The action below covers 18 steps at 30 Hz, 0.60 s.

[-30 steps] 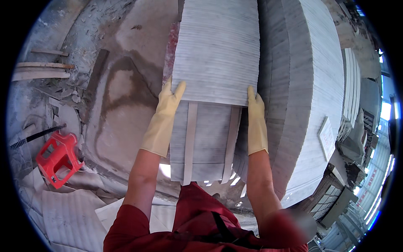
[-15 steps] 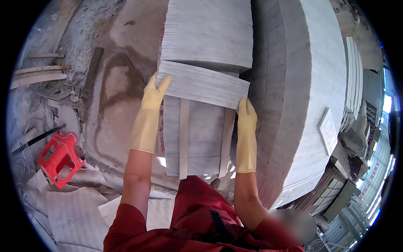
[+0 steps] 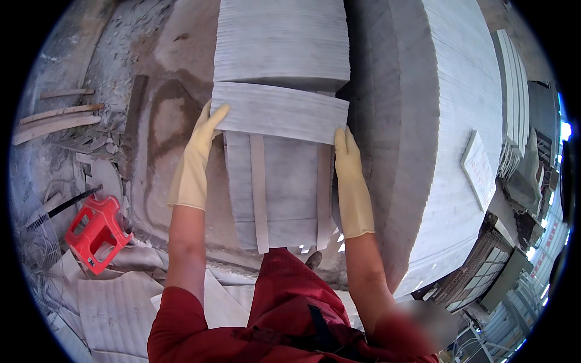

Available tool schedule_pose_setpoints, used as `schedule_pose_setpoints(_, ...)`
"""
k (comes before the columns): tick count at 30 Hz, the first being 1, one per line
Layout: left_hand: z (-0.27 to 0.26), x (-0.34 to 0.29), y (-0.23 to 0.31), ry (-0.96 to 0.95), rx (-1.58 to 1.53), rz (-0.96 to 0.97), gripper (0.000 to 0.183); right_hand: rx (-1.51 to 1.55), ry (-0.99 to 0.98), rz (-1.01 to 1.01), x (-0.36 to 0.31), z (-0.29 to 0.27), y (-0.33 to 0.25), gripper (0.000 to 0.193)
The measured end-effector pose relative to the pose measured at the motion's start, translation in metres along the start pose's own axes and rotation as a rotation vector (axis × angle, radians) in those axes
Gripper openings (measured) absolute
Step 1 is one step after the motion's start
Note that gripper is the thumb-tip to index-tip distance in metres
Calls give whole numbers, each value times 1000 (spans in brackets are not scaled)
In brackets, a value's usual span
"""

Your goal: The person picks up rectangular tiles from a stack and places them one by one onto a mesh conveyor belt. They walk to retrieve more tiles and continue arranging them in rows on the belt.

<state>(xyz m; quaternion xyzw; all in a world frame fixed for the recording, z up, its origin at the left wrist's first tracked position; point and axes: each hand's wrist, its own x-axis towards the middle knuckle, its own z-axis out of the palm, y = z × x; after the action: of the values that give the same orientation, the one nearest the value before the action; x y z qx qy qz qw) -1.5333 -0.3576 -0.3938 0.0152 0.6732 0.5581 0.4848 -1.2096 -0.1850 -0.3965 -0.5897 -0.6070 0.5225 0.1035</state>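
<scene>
Our left grip, in a cream glove at ten o'clock of the view, is partly spread, thumb parted from the fingers, and has hold of the left end of a slab bundle. Our right grip, gloved alike at two o'clock, has hold of the bundle's right end; how far its fingers wrap beneath, we cannot tell.

The bundle of pale grey slabs lies across the view at twelve o'clock, dipping slightly towards its right end. Just beyond it, farther out at twelve, we see a tall stack of the same slabs. Nearer us, around the centre, a lower stack bears two light strips running towards us. Whether the bundle touches it, we cannot tell.

At two to three o'clock stands a long, curving slab row, with a white tile on it at three. Between eight and nine, we have a red plastic stool amid stone scraps.
</scene>
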Motion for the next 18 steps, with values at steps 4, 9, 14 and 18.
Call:
schedule_pose_setpoints(4, 5, 10, -26, 66, -234, 148, 85, 31, -47, 1, -3, -3, -5, 77)
schedule_pose_setpoints(9, 27, -1, -29, 218, -296, 229, 79, 185, -66, -12, 9, -4, 12, 73)
schedule_pose_setpoints(14, 49, -49, -11, 358, -312, 211, 73, 316, -96, 30, 4, -12, -4, 69)
schedule_pose_setpoints(18, 62, -72, 0, 456, -246, 240, 68, 423, -115, 43, 11, -18, 10, 69)
